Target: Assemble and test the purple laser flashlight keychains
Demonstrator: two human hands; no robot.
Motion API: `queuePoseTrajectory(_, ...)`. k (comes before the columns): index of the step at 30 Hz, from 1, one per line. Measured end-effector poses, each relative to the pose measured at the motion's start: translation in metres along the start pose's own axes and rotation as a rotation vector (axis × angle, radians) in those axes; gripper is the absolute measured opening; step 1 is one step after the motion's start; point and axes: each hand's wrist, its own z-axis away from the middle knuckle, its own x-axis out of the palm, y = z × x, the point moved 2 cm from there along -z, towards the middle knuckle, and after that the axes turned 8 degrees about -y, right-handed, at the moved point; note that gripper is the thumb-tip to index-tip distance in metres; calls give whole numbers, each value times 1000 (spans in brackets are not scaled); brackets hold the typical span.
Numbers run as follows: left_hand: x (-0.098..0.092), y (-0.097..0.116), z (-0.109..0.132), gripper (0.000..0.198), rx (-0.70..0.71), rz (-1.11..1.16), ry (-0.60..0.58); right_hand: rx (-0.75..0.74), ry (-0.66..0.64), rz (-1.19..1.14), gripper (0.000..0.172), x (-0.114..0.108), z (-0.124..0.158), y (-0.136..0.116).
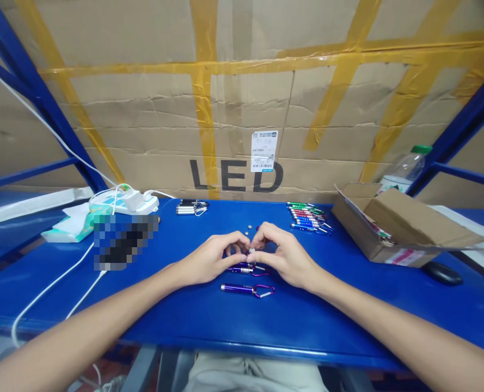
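Tabletop (164,321) of glossy blue frames a right hand (280,253) pinching a tiny silvery piece (251,250) and a left hand (221,256) curled alongside, its hold, if any, impossible to tell. The piece, at the clock's centre, looks light, hard and slippery, best gripped by its edges. Two small round metallic discs (250,226) lie just beyond the hands at 12 o'clock. At 6, a purple tube (236,289), smooth, rigid and probably quick to roll, is likely steadiest taken mid-barrel, clear of its looped clip (267,294). Slim coloured tubes (308,223) cluster at 2 o'clock; a creased cardboard box (360,234) gapes at 3.
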Motion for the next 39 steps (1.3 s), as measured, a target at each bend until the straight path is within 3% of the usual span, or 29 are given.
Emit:
queuePoseTrajectory(7, -2, -5, 1, 19, -38, 0, 40, -162, -62, 315, 20, -4, 5, -8)
queuePoseTrajectory(10, -8, -6, 2, 16, 2, -82, 87, -109, -29, 315, 18, -8, 4, -7)
queuePoseTrajectory(13, -13, -6, 2, 16, 45, -173, 126, -30, -21, 371, 29, -9, 4, 3)
queuePoseTrajectory(16, -15, -5, 3, 16, 53, -235, 145, 32, -111, 492, 43, -6, 4, 19)
queuePoseTrajectory(20, -17, -4, 4, 16, 63, -279, 149, 96, -203, 612, 47, -2, 5, 31)
queuePoseTrajectory(29, -21, -11, 5, 33, 35, -664, 129, 108, -221, 590, 41, -1, 4, 31)
queuePoseTrajectory(34, -21, -12, 4, 36, 36, -711, 160, 69, -245, 549, 38, 0, 2, 26)
queuePoseTrajectory(39, -25, -18, 4, 33, -22, -556, 257, 6, -284, 499, 34, -1, 2, 21)
